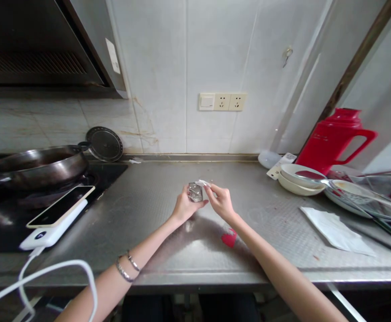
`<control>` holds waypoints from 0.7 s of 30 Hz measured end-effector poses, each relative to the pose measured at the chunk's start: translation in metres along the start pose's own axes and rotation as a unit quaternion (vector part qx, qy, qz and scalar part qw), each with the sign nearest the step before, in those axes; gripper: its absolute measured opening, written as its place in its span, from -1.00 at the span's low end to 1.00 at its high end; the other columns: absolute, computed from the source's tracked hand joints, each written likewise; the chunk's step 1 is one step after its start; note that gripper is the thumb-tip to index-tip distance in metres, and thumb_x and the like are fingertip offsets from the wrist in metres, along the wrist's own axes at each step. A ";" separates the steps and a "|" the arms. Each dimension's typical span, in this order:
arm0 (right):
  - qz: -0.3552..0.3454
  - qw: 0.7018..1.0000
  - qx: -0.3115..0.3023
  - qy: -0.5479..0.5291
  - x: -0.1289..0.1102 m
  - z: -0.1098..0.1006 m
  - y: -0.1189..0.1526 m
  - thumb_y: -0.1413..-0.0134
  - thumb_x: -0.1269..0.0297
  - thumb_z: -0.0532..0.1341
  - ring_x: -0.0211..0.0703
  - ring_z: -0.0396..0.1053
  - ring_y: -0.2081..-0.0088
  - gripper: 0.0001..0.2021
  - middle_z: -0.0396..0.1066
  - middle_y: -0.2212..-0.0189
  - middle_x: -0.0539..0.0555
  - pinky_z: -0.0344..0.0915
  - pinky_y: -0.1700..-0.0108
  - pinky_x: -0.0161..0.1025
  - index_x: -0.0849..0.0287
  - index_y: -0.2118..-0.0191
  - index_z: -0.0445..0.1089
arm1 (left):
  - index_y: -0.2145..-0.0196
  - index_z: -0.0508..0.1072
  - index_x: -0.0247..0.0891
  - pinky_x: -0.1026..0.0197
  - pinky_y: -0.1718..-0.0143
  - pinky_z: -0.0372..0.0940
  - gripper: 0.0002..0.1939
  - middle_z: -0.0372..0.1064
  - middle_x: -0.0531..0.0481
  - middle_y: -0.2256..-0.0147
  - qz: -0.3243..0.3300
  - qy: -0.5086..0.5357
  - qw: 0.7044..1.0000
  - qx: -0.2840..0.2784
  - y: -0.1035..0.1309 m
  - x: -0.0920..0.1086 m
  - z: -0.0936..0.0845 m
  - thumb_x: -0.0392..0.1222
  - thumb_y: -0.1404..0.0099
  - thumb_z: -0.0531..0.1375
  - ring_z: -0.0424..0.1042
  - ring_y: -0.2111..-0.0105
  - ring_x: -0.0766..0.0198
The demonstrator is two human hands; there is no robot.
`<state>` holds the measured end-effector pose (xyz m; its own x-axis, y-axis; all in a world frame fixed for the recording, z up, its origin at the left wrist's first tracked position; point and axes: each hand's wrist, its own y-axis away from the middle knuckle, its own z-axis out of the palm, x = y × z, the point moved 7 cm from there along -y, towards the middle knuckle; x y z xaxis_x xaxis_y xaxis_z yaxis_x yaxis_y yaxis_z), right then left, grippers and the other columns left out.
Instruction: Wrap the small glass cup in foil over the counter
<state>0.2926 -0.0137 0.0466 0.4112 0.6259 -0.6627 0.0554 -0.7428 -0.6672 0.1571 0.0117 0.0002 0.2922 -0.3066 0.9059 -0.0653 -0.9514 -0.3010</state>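
Above the middle of the steel counter, my left hand (182, 206) is closed around a small clear glass (195, 192), tilted so that its open end or base faces me; which of the two I cannot tell. My right hand (221, 201) pinches a small white piece (201, 183), looking like folded tissue, against the glass's upper right edge. Fingers of both hands nearly meet there. A red heart-shaped mark (229, 238) shows on the counter just below my right wrist.
To the left, a pan (37, 167) stands on the black cooktop, near a phone (61, 206) lying on a white power bank (53, 232) with a looping cable. At right are a white tissue (336, 231), stacked bowls (299, 183), a plate (346, 190) and a red thermos jug (329, 141).
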 end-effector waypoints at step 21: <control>-0.126 0.982 -0.143 -0.013 -0.027 0.021 -0.006 -0.22 0.18 0.01 -0.06 0.42 0.06 -0.71 0.49 0.15 0.06 0.17 -0.17 -0.01 0.05 0.18 0.47 | 0.18 0.41 -0.23 0.10 0.06 0.26 -0.56 0.41 -0.10 0.13 0.110 -0.093 0.989 -0.039 -0.003 0.011 0.010 -0.24 0.09 0.31 0.38 0.10 0.08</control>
<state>0.2616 -0.0213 0.0610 0.3292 0.8012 -0.4997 0.4072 -0.5979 -0.6904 0.1699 0.0118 0.0084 0.4317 -0.5028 0.7488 -0.2185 -0.8638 -0.4540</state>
